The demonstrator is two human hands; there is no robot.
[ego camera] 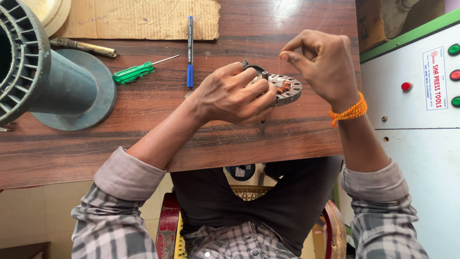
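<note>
Glossy wood-grain worktop (143,120) carries a dull grey metal stator (287,88) with copper windings, a translucent green plastic-handled screwdriver (136,71) at ten o'clock and rough brown cardboard (139,19) beyond.

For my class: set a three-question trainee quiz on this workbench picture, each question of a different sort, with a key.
1. True or false: the left hand grips the round slotted metal core on the wooden table.
2. Multiple choice: what does the right hand pinch between its fingertips? A. the green screwdriver B. a thin wire C. the blue pen
3. Fill in: the green screwdriver lies to the ____ of the blue pen, as seen in the picture.

Key: 1 true; 2 B, the thin wire runs down to the core; 3 left.
</note>
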